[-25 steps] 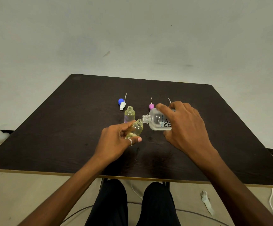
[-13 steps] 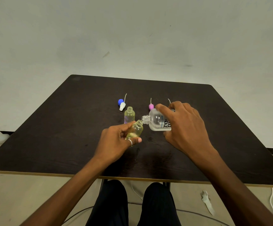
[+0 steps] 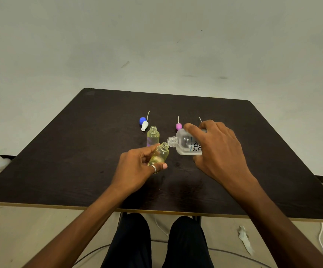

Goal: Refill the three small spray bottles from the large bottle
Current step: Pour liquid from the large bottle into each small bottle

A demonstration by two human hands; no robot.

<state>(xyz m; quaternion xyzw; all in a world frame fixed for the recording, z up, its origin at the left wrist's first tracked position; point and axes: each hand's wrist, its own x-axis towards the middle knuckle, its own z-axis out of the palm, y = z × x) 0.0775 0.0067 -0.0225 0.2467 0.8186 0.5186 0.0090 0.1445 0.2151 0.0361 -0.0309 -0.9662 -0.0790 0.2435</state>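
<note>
My right hand [image 3: 217,151] grips the large clear bottle [image 3: 185,145], tipped on its side with its open neck pointing left. Its mouth touches the mouth of a small yellowish spray bottle [image 3: 159,154], which my left hand [image 3: 137,168] holds tilted toward it above the dark table [image 3: 60,161]. A second small bottle [image 3: 153,135] stands upright and uncapped just behind. A blue spray cap [image 3: 143,121] with its white tube lies behind that bottle, and a pink spray cap [image 3: 178,126] lies behind the large bottle. A third small bottle is not visible.
A thin white dip tube [image 3: 200,119] shows just behind my right hand. The table's near edge runs above my knees. Cables and a scrap of white cloth [image 3: 244,238] lie on the floor at the right.
Both hands and both held bottles stay almost still, mouths together. The view has hardly shifted.
</note>
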